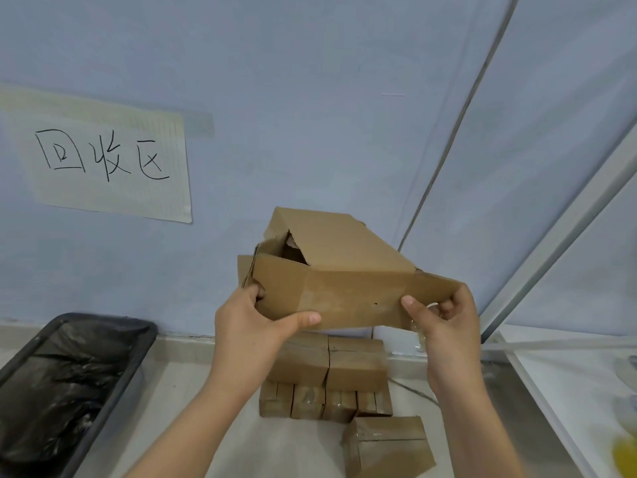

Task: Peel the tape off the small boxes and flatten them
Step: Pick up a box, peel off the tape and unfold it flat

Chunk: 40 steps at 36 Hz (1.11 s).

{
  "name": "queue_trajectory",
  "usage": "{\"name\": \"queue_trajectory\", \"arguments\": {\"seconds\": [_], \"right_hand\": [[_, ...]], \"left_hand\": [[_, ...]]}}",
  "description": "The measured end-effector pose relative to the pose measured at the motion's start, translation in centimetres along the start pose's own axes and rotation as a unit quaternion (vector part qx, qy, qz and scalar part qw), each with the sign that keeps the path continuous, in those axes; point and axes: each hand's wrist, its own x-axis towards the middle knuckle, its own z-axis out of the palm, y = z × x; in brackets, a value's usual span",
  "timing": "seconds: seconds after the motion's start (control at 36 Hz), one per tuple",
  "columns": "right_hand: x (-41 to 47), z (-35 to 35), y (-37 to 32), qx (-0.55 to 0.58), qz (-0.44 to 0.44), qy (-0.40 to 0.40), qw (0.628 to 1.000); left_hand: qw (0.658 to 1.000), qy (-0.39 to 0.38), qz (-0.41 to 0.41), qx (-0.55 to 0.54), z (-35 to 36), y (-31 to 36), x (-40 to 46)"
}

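Note:
I hold a small brown cardboard box [337,270] up in the air in front of the wall, its flaps open and spread. My left hand [255,322] grips its lower left flap, thumb on the front. My right hand [444,319] grips the right flap and also has a crumpled bit of clear tape [418,334] under its fingers. Below, on the floor, stands a stack of taped small boxes [327,377]. Another taped box [389,443] lies tilted in front of the stack.
A black bin lined with a black bag [69,381] stands at the lower left. A paper sign with handwritten characters [103,160] is taped to the blue wall. A white frame edge [551,391] and a grey sill run along the right.

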Motion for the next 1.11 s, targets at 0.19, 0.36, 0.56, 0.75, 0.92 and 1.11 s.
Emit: {"name": "queue_trajectory", "arguments": {"seconds": [0.19, 0.36, 0.56, 0.75, 0.92, 1.11], "right_hand": [[0.5, -1.5, -0.1, 0.005, -0.061, 0.009, 0.998], [0.8, -1.9, 0.0, 0.001, -0.054, -0.058, 0.997], [0.9, -2.1, 0.6, -0.029, -0.052, -0.175, 0.983], [1.1, -2.3, 1.5, -0.262, -0.053, -0.262, 0.927], [1.4, -3.2, 1.3, -0.214, 0.000, -0.142, 0.966], [1.2, -3.1, 1.2, 0.024, 0.114, -0.261, 0.958]], "left_hand": [[0.944, -0.165, -0.074, -0.275, -2.6, -0.5, 2.1], [0.803, -0.302, -0.185, -0.479, -5.7, -1.2, 3.9], [0.875, -0.226, -0.178, -0.390, -6.9, -1.7, 4.6], [0.919, -0.161, -0.051, -0.357, -7.4, -1.0, 3.9], [0.952, -0.266, 0.052, -0.141, -7.3, 0.8, 2.7], [0.917, -0.390, 0.013, -0.085, -6.1, 0.8, 2.4]]}}
